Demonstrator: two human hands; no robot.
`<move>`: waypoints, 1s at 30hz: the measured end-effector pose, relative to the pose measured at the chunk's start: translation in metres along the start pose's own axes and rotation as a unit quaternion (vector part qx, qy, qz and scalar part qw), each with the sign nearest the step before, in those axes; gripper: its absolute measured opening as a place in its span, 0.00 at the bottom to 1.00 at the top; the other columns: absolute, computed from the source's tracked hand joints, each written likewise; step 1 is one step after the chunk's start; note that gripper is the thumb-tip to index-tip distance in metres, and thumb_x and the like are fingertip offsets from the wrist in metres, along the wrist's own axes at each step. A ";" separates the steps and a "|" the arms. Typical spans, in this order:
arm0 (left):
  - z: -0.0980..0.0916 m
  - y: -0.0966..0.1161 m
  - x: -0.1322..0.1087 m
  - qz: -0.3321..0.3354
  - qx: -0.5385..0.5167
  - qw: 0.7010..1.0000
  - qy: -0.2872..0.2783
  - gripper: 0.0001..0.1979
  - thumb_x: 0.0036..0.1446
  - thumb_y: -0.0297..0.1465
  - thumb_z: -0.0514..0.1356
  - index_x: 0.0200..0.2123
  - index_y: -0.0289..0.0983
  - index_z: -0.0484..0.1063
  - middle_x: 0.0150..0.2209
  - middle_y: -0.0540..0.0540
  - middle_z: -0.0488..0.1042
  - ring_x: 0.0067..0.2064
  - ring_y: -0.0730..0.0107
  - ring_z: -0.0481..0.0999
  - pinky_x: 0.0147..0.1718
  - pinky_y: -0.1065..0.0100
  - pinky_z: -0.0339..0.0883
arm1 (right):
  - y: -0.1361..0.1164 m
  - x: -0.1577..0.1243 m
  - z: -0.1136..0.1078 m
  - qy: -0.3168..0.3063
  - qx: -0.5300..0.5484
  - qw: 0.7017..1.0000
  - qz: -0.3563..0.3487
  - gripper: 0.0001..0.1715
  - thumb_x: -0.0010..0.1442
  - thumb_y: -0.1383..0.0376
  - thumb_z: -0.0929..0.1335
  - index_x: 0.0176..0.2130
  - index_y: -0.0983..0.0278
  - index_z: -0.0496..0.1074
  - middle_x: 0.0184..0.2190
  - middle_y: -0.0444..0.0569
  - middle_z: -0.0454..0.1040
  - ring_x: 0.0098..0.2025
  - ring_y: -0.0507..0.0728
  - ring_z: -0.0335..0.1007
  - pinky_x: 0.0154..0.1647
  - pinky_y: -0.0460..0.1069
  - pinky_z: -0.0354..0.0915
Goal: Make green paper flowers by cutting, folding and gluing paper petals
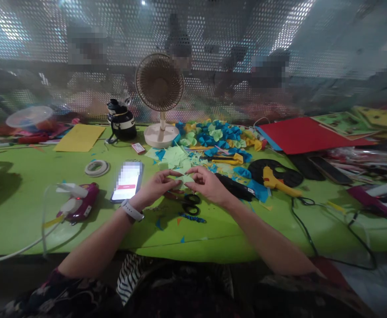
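Between my fingertips is a small piece of pale green paper (187,179), folded or bent. My left hand (158,185) pinches its left side, with a pale watch band on that wrist. On the other side my right hand (209,183) grips the paper with thumb and fingers. Black-handled scissors (191,207) lie on the table just below the hands, their blades partly hidden. More light green paper pieces (175,157) are piled behind the hands. A dark blue braided strip (193,218) rests in front of the scissors.
Blue, green and yellow paper flowers (216,134) are heaped beyond, near a fan (162,132). A lit phone (127,181), tape roll (97,168) and purple power strip (82,207) lie left. A yellow glue gun (279,183) with a trailing cord and red sheets (312,134) are right.
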State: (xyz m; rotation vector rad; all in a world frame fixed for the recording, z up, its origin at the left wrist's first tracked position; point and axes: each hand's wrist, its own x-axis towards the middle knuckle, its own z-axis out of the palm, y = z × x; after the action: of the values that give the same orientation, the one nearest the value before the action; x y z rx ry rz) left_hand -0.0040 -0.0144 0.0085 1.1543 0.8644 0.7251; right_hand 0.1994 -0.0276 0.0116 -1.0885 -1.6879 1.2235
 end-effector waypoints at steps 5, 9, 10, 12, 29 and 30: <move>0.000 -0.001 0.001 0.014 -0.004 1.000 0.005 0.24 0.46 0.36 0.72 0.45 0.34 0.70 0.30 0.46 0.79 0.35 0.63 0.82 0.26 0.71 0.75 | -0.001 0.000 0.000 0.009 0.004 1.000 0.016 0.24 0.52 0.55 0.72 0.43 0.63 0.64 0.23 0.37 0.66 0.24 0.50 0.64 0.29 0.48 0.62; 0.000 -0.003 0.002 0.020 -0.001 1.000 0.004 0.24 0.47 0.36 0.71 0.45 0.33 0.69 0.30 0.45 0.80 0.35 0.61 0.82 0.28 0.68 0.76 | -0.001 0.000 0.001 0.015 0.000 1.000 0.018 0.23 0.52 0.55 0.72 0.43 0.62 0.64 0.23 0.37 0.66 0.24 0.50 0.64 0.29 0.48 0.62; -0.001 -0.003 0.002 0.021 -0.001 1.000 0.004 0.24 0.46 0.36 0.71 0.44 0.33 0.69 0.30 0.45 0.80 0.36 0.60 0.82 0.29 0.67 0.76 | -0.001 0.000 0.002 0.016 -0.001 1.000 0.018 0.23 0.52 0.55 0.72 0.42 0.62 0.64 0.23 0.37 0.66 0.24 0.50 0.65 0.29 0.48 0.62; -0.001 -0.004 0.003 0.021 -0.002 1.000 0.007 0.24 0.46 0.37 0.72 0.44 0.33 0.70 0.31 0.44 0.80 0.36 0.59 0.82 0.29 0.66 0.76 | -0.002 0.000 0.002 0.018 -0.004 1.000 0.014 0.22 0.52 0.55 0.72 0.42 0.62 0.64 0.23 0.37 0.66 0.24 0.50 0.65 0.29 0.48 0.62; -0.003 0.002 0.001 -0.005 0.016 1.000 0.002 0.15 0.47 0.36 0.71 0.32 0.32 0.73 0.28 0.47 0.79 0.29 0.71 0.80 0.30 0.71 0.76 | 0.000 0.001 0.001 0.029 -0.008 1.000 -0.010 0.20 0.53 0.56 0.71 0.42 0.62 0.65 0.24 0.39 0.68 0.25 0.51 0.66 0.30 0.48 0.63; -0.003 0.002 0.001 -0.006 0.014 1.000 0.002 0.16 0.47 0.36 0.71 0.32 0.32 0.73 0.28 0.47 0.79 0.29 0.71 0.80 0.30 0.71 0.76 | 0.000 0.001 0.001 0.030 -0.008 0.999 -0.011 0.20 0.53 0.56 0.71 0.42 0.62 0.65 0.24 0.39 0.68 0.25 0.51 0.66 0.30 0.48 0.63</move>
State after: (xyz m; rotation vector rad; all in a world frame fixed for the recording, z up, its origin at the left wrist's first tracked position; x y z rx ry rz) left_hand -0.0062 -0.0112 0.0096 1.1721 0.8859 0.7081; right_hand 0.1979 -0.0272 0.0111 -1.1034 -1.6621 1.1539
